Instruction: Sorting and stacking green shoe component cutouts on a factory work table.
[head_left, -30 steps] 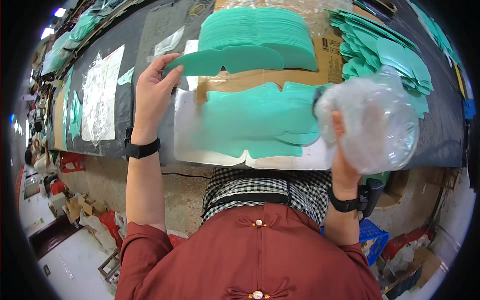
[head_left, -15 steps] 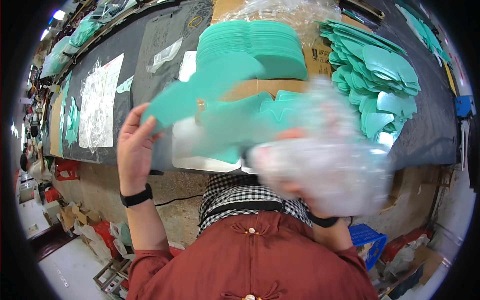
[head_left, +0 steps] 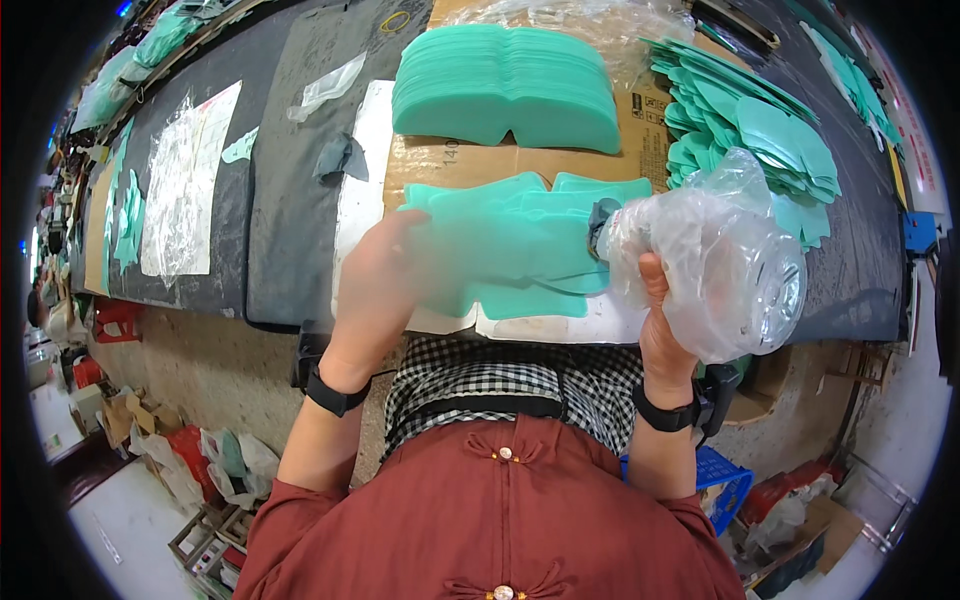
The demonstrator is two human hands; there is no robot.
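My right hand (head_left: 664, 325) grips a clear plastic bottle (head_left: 783, 290) wrapped in crinkled see-through film, tilted on its side. A dark cloth wad (head_left: 601, 228) sits at its neck end, against the right edge of some flat green sheets (head_left: 535, 297). Over the left part of these sheets, my left hand (head_left: 385, 265) is smeared by motion. A blurred green patch lies beside its fingers, and whether they pinch a sheet cannot be made out. Beyond stands a neat stack of green curved sheets (head_left: 505, 95) on flattened cardboard (head_left: 475, 160).
A looser pile of green pieces (head_left: 760, 135) lies at the right. A grey cloth scrap (head_left: 340, 158), a clear plastic scrap (head_left: 328, 88) and a film-covered white sheet (head_left: 192, 185) lie left on the dark table. Below right is a blue crate (head_left: 725, 485).
My left hand, which held a green sheet raised at the left, has moved right over the flat sheets. My right hand has moved right with the bottle. The grey scrap now shows.
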